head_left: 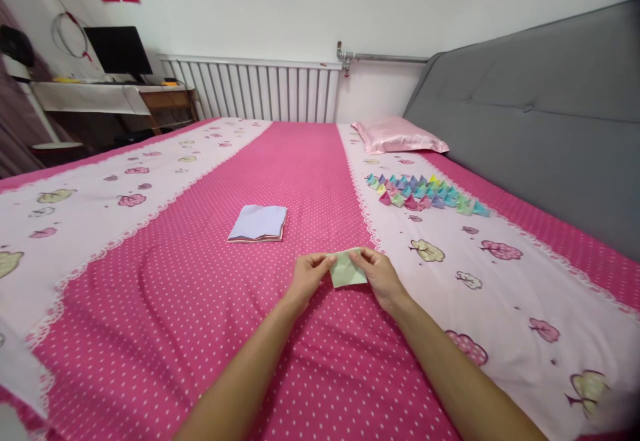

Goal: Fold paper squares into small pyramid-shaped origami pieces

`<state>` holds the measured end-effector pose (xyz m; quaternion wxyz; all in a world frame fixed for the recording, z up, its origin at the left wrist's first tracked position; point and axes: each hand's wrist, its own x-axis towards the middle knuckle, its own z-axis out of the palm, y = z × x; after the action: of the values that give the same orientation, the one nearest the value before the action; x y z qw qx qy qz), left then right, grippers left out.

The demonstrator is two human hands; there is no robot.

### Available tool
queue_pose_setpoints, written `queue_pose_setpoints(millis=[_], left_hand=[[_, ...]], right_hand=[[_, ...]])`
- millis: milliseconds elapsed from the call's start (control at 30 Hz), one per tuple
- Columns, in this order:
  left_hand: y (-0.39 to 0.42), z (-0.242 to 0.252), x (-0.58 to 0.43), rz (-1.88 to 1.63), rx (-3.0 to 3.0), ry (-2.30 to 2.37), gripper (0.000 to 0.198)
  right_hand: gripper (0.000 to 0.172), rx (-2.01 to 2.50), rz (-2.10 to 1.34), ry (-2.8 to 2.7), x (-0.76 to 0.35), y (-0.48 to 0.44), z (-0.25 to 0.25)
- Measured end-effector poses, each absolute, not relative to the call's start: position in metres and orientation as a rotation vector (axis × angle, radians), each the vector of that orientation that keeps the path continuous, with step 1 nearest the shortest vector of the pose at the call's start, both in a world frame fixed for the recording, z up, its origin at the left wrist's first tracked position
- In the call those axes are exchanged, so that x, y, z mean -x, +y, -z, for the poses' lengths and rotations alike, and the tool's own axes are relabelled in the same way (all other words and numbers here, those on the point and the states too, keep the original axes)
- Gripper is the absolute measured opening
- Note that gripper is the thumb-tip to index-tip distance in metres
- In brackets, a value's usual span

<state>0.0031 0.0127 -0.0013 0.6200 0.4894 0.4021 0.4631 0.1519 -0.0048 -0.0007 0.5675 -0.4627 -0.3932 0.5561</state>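
A small pale green sheet of paper (349, 271) with crease lines is held just above the pink dotted bedspread. My left hand (311, 277) pinches its upper left corner between thumb and fingers. At the upper right edge, my right hand (381, 277) grips the same paper, its thumb lying on the front face. Beyond and to the left lies a stack of square paper (259, 221) with a lilac sheet on top and other colours showing at its edge. Several small folded paper shapes (420, 191) in many colours stand in rows farther off to the right.
The bed (210, 294) fills most of the view. A pink satin pillow (399, 136) lies at the far right, by the grey headboard (540, 101). Against the wall is a white radiator (260, 91); a desk with a dark monitor (119, 52) stands at the far left.
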Motion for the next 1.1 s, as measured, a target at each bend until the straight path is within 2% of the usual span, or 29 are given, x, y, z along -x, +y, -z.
queue_pose_setpoints(millis=[400,667,867,1100], left_hand=[[0.010,-0.005,-0.003,-1.036,-1.267,0.963,0.026],[-0.002,0.000,-0.017,-0.959,-1.205,0.931,0.036],[0.002,0.004,-0.017,-0.805,-1.157,0.873,0.040],[0.007,-0.001,-0.008,-0.905,-1.135,0.891,0.035]], right_hand=[[0.021,1.040,-1.238,-0.905,-0.164,-0.007,-0.004],[0.024,0.904,-1.416,-0.646,-0.150,-0.008,-0.001],[0.025,0.927,-1.365,-0.542,-0.150,-0.007,-0.002],[0.026,1.038,-1.302,-0.583,-0.160,-0.007,0.000]])
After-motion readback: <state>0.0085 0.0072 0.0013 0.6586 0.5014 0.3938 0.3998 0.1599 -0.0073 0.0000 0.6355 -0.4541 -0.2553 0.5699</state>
